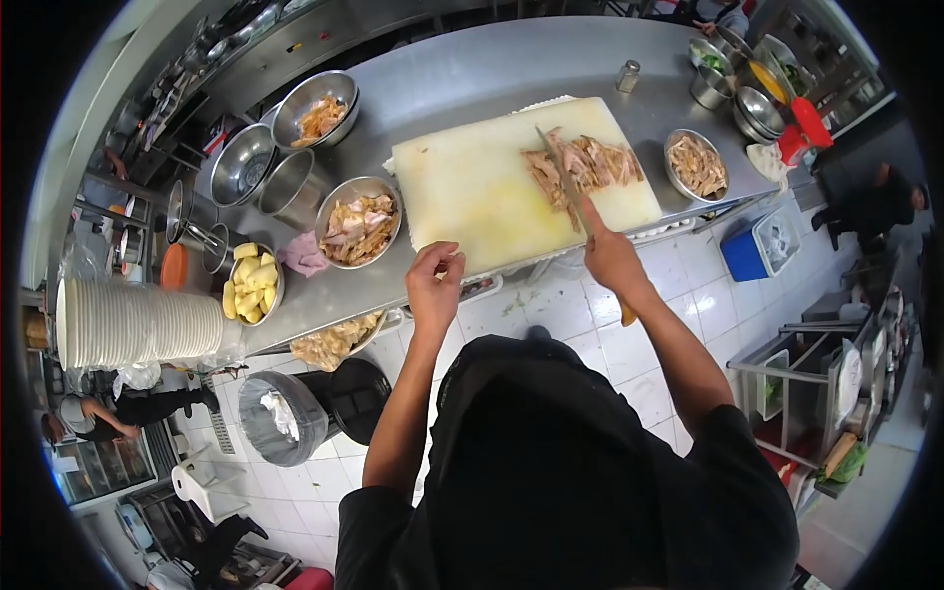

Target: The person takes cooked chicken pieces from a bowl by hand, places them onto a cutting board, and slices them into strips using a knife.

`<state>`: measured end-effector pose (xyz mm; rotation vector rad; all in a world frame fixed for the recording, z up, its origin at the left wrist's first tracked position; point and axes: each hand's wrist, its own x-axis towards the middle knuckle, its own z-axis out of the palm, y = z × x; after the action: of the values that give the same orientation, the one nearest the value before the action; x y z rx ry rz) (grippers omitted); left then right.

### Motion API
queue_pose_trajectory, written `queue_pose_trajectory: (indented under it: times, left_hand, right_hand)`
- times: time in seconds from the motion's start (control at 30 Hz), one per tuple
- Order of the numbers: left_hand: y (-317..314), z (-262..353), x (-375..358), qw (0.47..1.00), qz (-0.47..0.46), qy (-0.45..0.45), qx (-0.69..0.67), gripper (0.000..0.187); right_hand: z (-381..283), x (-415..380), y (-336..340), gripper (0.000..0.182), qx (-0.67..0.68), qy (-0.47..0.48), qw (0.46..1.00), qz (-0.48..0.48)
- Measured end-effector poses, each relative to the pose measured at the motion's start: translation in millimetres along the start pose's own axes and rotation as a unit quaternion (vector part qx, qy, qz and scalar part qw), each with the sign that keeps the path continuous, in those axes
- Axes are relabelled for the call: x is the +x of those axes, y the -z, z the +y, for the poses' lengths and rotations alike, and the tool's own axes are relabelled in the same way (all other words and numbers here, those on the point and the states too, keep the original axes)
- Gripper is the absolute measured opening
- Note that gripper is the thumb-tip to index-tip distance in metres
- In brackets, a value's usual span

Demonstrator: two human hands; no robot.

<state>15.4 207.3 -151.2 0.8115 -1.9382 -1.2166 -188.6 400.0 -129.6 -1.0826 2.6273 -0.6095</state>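
Observation:
My right hand [612,261] is closed around a long knife [562,175]. A yellow handle end shows below my wrist. The blade lies across strips of cooked, shredded meat, which looks like chicken [602,162], on the right part of a large white cutting board [472,182]. My left hand [435,285] is at the board's near left corner, its fingers curled in, with nothing visible in them. Left of the board, a metal bowl [397,218] holds more meat pieces. Another bowl of shredded meat [696,165] stands to the right.
Steel bowls [244,165] and a bowl of peeled yellow pieces, perhaps potatoes [256,285], stand on the left counter, near stacked white containers [143,323]. A shaker [627,77] stands behind the board. Below are a lined bin [283,418] and a blue cooler [739,254]. Other people are around.

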Motion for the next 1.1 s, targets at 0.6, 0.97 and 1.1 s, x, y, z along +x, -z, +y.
queue_pose_trajectory:
  times: [0.6, 0.97, 1.1]
  left_hand:
    - [-11.5, 13.6, -8.6, 0.997, -0.016, 0.061, 0.034, 0.017]
    - [-2.6, 21.1, -15.3, 0.995, 0.026, 0.082, 0.053, 0.018]
    - [33.0, 17.9, -19.6, 0.990, 0.098, 0.057, 0.086, 0.018]
  right_hand:
    - [3.4, -59.0, 16.7, 0.072, 0.051, 0.020, 0.989, -0.140]
    - [15.8, -35.5, 29.6, 0.068, 0.084, -0.031, 0.986, -0.142]
    - [11.4, -27.8, 33.8, 0.068, 0.172, -0.063, 0.969, -0.166]
